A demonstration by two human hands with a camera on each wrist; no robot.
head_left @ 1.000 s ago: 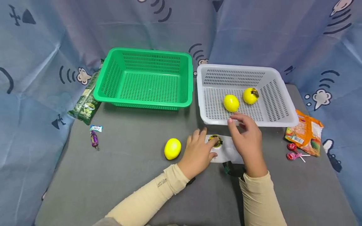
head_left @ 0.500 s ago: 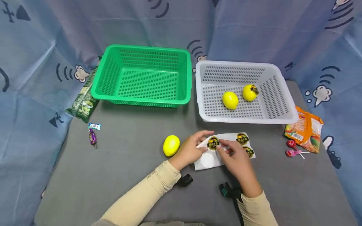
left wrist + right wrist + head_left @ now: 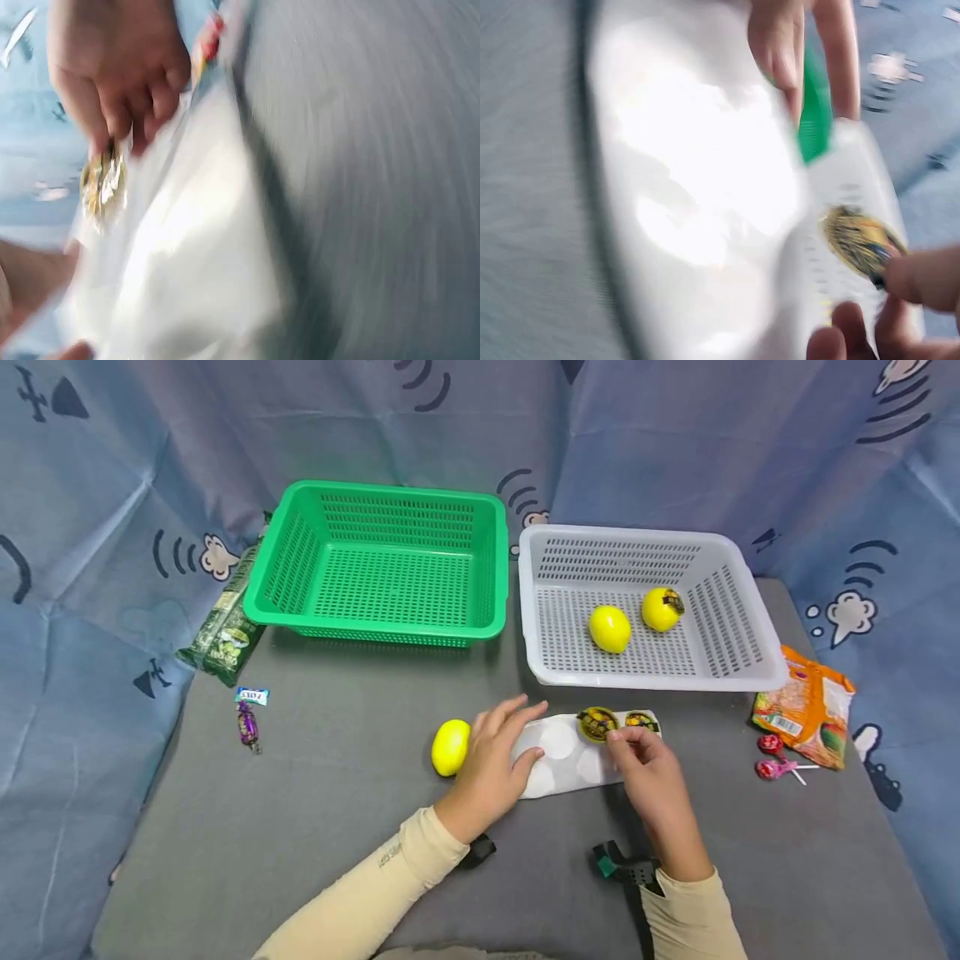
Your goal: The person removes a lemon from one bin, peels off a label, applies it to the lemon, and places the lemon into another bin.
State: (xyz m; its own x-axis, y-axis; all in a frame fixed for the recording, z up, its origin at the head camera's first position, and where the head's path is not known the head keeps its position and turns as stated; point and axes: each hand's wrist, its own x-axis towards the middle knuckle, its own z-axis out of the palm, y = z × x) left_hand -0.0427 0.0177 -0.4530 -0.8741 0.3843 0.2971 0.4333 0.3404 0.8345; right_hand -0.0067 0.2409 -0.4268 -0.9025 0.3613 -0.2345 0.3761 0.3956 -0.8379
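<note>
My right hand (image 3: 654, 781) pinches a round black-and-gold sticker (image 3: 597, 724) between thumb and finger, above the white sticker sheet (image 3: 558, 770). The right wrist view shows the same sticker (image 3: 859, 241) tilted at the fingertips. At the sheet's left end lies my left hand (image 3: 487, 768), its fingers extended and spread, gripping nothing. A yellow lemon (image 3: 447, 748) sits just left of that hand, partly covered by it. Another printed sticker (image 3: 641, 720) shows at the sheet's right end, beside pale round blanks. Both wrist views are blurred.
Behind stand a green basket (image 3: 375, 637) and a white basket (image 3: 652, 681). Inside the white one are a plain lemon (image 3: 610, 629) and a stickered lemon (image 3: 658, 610). Orange packet (image 3: 802, 706) and lollipops (image 3: 772, 768) lie right; green packet (image 3: 228, 639) and wrapped candies (image 3: 247, 725) left.
My right hand came down from the white basket's edge to the sheet, and the sticker came off it, moving right and up. My left hand let go of the sheet and its fingers spread.
</note>
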